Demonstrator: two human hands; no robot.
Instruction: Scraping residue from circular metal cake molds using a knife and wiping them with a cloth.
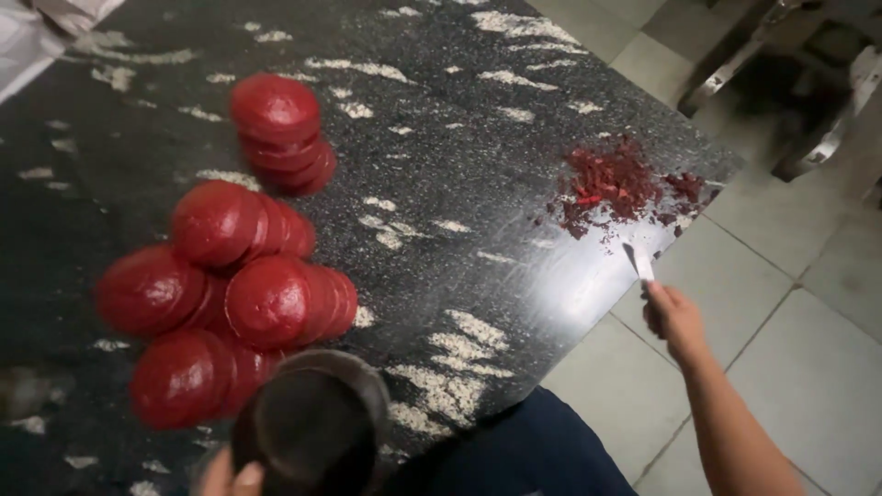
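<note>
My right hand (675,317) grips a small knife with a pale blade (638,261), held just off the right edge of the black speckled stone slab (441,156). The blade points toward a heap of red shavings (617,184) near that edge. My left hand (230,476) shows only fingertips at the bottom edge, holding a dark round cup-like object (312,422). Several stacks of shiny red discs (230,285) lie slumped on the slab's left half, right behind that object. One more stack of red discs (280,133) stands farther back.
Pale floor tiles (790,303) lie to the right of the slab. Metal furniture legs (808,83) stand at the top right. My dark blue trouser leg (514,450) is at the bottom. A light cloth or paper (37,37) sits at the top left corner.
</note>
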